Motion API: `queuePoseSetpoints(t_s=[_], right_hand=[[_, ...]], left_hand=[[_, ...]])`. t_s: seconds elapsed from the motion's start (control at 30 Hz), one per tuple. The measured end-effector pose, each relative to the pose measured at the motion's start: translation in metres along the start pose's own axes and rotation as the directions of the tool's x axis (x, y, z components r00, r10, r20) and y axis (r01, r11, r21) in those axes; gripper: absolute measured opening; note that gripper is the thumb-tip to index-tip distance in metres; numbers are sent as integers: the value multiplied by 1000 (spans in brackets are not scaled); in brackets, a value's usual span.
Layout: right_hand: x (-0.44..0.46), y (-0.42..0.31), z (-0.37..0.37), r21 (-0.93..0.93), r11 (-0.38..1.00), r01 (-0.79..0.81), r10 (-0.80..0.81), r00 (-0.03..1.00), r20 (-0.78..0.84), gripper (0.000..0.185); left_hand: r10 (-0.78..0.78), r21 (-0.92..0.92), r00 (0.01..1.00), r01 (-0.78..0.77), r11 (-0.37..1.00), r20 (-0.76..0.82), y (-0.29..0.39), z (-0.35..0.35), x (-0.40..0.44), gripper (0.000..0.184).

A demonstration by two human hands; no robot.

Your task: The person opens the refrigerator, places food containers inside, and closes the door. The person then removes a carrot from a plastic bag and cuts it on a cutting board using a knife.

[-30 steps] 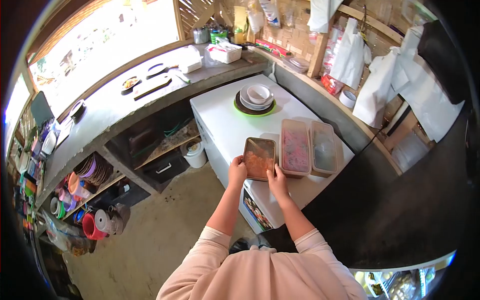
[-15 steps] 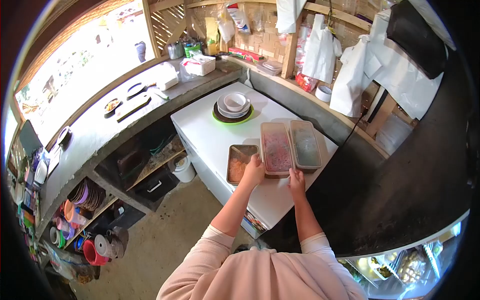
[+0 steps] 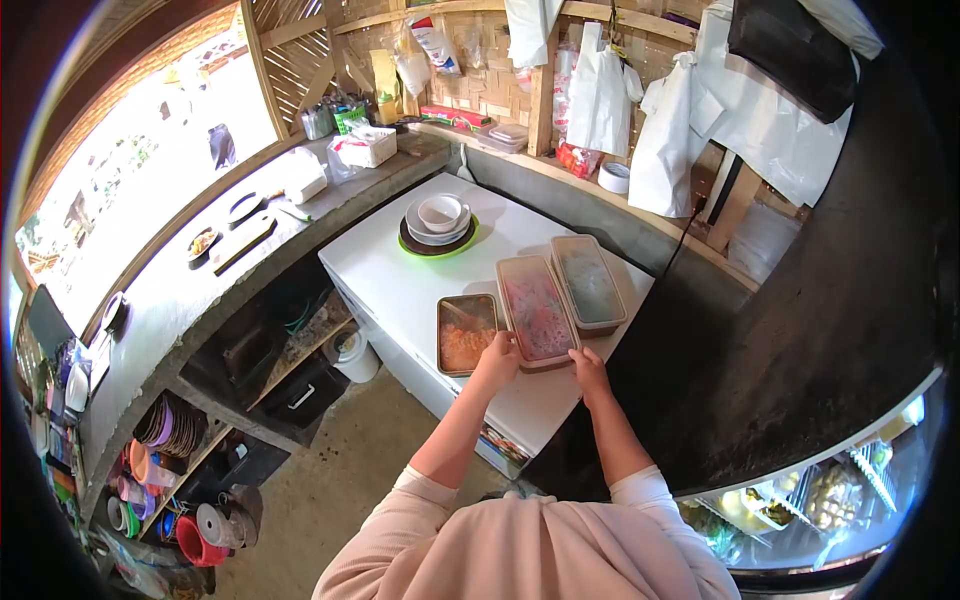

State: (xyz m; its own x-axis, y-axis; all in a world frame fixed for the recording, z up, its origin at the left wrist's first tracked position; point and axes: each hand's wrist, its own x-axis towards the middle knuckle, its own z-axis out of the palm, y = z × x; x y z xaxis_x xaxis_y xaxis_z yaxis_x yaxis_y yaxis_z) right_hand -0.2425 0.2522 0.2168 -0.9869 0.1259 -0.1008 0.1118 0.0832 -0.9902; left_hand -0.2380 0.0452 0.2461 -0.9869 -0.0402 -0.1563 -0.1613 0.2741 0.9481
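Altogether, three boxes sat on the white surface [image 3: 380, 270]. The middle box [image 3: 538, 310], with pink stuff under its lid, was in two hands. The left grip [image 3: 500, 352] had its fingers bent in close on the near left corner. The right grip [image 3: 583, 362] was nearly closed too, pinching the near right corner. One left box [image 3: 467, 345] with orange bits lay just beside the left hand. One right box [image 3: 590, 283] with a lid lay on the other side. Farther back, one white cup [image 3: 440, 211] sat on a few white dishes [image 3: 437, 238], over one green plate [image 3: 440, 252].
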Motion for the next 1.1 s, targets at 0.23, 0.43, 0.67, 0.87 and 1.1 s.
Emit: queuePoseSetpoints(t_s=[0.23,0.43,0.67,0.87,1.1], right_hand=[[-43,-2,-24,95,971,-221,219,975,33,21],[-70,1,-39,144,964,-223,218,975,52,24],[-106,-9,-51,78,975,-208,208,978,9,25],[-125,-3,-47,107,969,-221,222,975,4,29],[-107,10,-40,395,805,-442,425,895,135,27]], left_hand=[[-18,-302,991,58,952,136,-6,1,-45,29],[-147,-508,966,239,828,214,4,-9,-72,19],[-212,-546,925,360,756,316,1,-9,-90,21],[-244,-537,904,408,738,351,-34,-7,-74,27],[-208,-590,875,453,668,437,-44,-4,-50,35]])
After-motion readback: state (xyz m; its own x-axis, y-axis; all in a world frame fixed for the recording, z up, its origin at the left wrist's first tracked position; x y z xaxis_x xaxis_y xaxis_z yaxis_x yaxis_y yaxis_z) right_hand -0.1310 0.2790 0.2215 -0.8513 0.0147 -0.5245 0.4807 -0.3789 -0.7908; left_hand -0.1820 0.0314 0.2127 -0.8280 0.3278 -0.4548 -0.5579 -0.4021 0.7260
